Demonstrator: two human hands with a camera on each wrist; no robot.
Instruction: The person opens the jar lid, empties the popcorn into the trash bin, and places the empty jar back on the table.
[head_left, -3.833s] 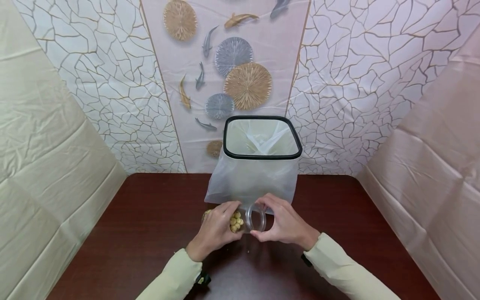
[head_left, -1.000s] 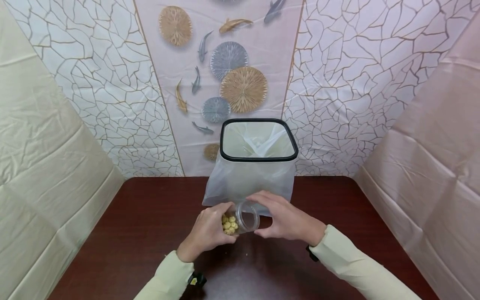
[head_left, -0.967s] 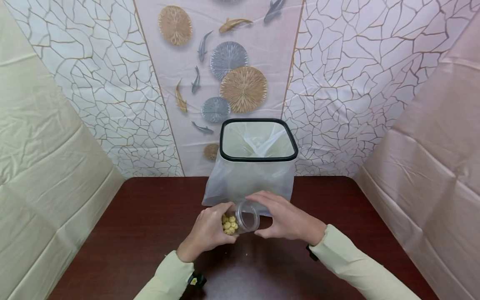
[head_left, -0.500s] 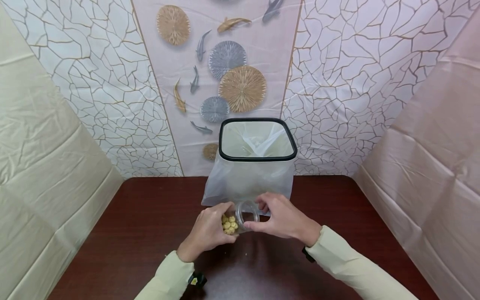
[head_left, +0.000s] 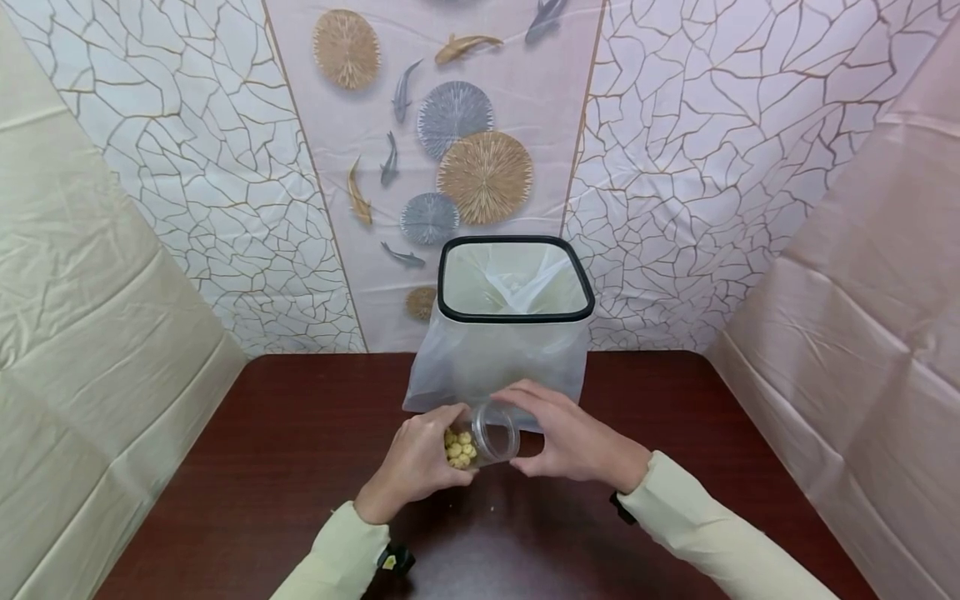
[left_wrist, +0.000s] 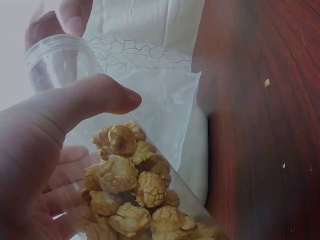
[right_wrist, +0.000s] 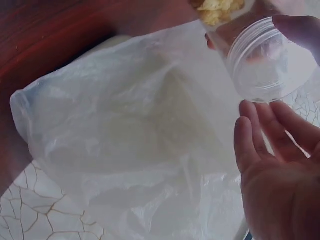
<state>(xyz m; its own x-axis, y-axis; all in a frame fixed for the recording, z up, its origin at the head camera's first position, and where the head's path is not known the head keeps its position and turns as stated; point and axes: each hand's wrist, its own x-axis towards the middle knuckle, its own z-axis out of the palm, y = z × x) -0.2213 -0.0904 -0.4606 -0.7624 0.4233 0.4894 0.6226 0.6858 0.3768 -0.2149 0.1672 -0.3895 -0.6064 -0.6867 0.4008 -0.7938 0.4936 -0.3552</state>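
Observation:
A clear plastic jar [head_left: 471,433] of caramel popcorn [left_wrist: 132,187] lies on its side above the table, its capped end tilted toward the right. My left hand [head_left: 422,450] grips the jar's body, thumb on the near side and fingers round the far side. Over the jar's end sits a clear screw lid [right_wrist: 262,60]. My right hand [head_left: 566,435] holds this lid between the thumb on one edge and the fingertips on the opposite edge. In the left wrist view the popcorn fills the jar's lower part.
Behind the hands stands a bin with a black rim [head_left: 517,317] and a white plastic bag [head_left: 502,362] draped over it. Small crumbs [left_wrist: 267,83] dot the dark red table [head_left: 300,467]. Fabric walls enclose the back and sides.
The jar has shifted slightly left and tilted since the oldest frame. Half a second ago my right thumb and fingers were turned inward on the lid; now they are spread round its edge again.

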